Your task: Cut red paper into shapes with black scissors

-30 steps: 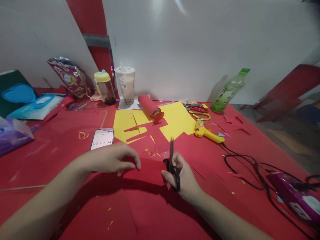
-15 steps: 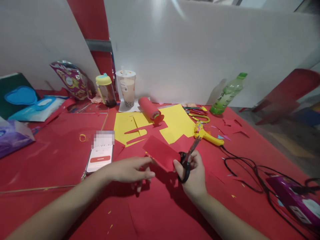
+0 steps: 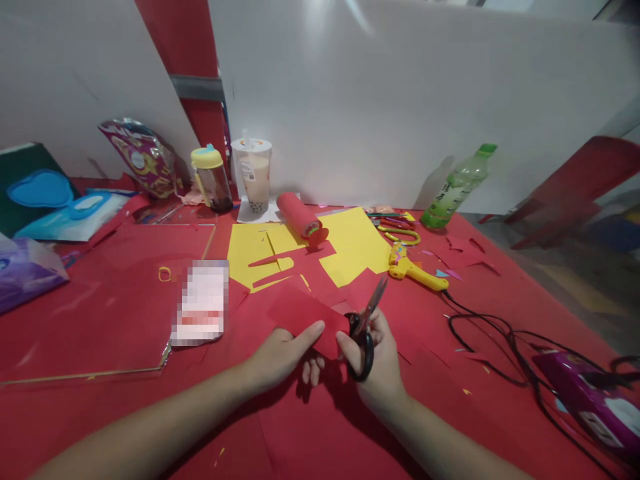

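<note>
My left hand (image 3: pixel 285 353) pinches the near edge of a red paper piece (image 3: pixel 303 313) and holds it slightly off the red table. My right hand (image 3: pixel 380 363) grips black-handled scissors (image 3: pixel 364 330); their blades point up and to the right, and the paper's right corner touches the handles. A phone (image 3: pixel 200 303) with a blurred screen lies to the left of my left hand.
Yellow paper sheets (image 3: pixel 350 243) and a red paper roll (image 3: pixel 299 213) lie further back. A yellow glue gun (image 3: pixel 415 267), with a black cable (image 3: pixel 490 333) trailing from it, and a purple device (image 3: pixel 590 393) are on the right. A drink cup (image 3: pixel 254 175), a small jar (image 3: pixel 211 177) and a green bottle (image 3: pixel 457 187) stand by the wall.
The red paper was pressed flat under my left hand, then lifted. My left hand shifted right to pinch its near edge. The scissors tilted from upright to pointing up-right.
</note>
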### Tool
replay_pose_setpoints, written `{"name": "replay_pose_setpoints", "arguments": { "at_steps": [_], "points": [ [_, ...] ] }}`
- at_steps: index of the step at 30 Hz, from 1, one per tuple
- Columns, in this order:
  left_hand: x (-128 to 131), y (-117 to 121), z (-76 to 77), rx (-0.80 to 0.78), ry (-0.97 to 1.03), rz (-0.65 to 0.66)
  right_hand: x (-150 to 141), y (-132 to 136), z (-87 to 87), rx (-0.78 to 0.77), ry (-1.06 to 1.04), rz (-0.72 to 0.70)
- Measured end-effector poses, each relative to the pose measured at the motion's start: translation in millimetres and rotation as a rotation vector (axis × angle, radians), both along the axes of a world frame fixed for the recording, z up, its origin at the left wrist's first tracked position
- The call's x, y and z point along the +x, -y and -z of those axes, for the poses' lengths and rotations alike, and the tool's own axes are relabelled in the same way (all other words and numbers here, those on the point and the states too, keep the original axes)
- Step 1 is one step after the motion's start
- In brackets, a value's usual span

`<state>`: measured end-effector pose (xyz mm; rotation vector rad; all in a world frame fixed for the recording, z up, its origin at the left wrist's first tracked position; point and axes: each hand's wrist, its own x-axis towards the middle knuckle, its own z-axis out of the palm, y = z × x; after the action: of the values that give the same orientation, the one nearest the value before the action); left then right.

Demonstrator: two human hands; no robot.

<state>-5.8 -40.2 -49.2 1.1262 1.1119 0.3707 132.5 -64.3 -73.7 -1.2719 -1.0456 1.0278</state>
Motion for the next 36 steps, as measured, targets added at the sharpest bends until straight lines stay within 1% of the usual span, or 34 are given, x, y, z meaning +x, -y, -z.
{"name": "replay_pose_setpoints", "arguments": {
  "at_steps": [3,7,10,13,16,19,22,24,26,29,33,36],
  "points": [
    [0.5,1.9,-5.2,0.0,-0.113,0.015,0.3,1.7,-1.3,-0.007,0.014,-0.014],
    [-1.2,0.7,-10.0,0.007,-0.233,0.106,0.8,2.3,-1.7,-0.01,-0.003,-0.019],
    [-4.1,-2.6,-14.2,0.05,-0.289,0.146,-0.1,1.9,-1.4,-0.01,-0.056,-0.032],
    [-9.1,-8.2,-19.3,0.114,-0.305,0.125,-1.3,0.8,-1.6,-0.011,-0.137,-0.076],
    [-16.7,-15.6,-24.1,0.124,-0.309,0.064,-2.3,-0.3,-2.7,-0.029,-0.201,-0.135],
    [-25.6,-21.7,-29.0,0.151,-0.324,-0.019,-3.3,-0.1,-4.5,-0.091,-0.228,-0.238],
    [-33.1,-23.5,-36.2,0.187,-0.315,-0.118,-3.5,2.1,-6.2,-0.149,-0.274,-0.403],
    [-36.5,-23.4,-42.2,0.239,-0.313,-0.163,-2.7,3.9,-6.4,-0.173,-0.322,-0.515],
    [-38.9,-23.8,-48.3,0.282,-0.307,-0.141,-1.7,5.3,-5.3,-0.179,-0.363,-0.606],
    [-41.7,-26.3,-55.1,0.303,-0.343,-0.062,-0.7,6.0,-1.6,-0.122,-0.418,-0.702],
    [-43.2,-28.5,-60.4,0.352,-0.467,-0.012,-0.5,5.5,4.4,-0.027,-0.463,-0.775],
    [-42.0,-26.7,-62.5,0.419,-0.51,0.052,-0.4,5.3,9.7,-0.026,-0.471,-0.816]
  ]
}}
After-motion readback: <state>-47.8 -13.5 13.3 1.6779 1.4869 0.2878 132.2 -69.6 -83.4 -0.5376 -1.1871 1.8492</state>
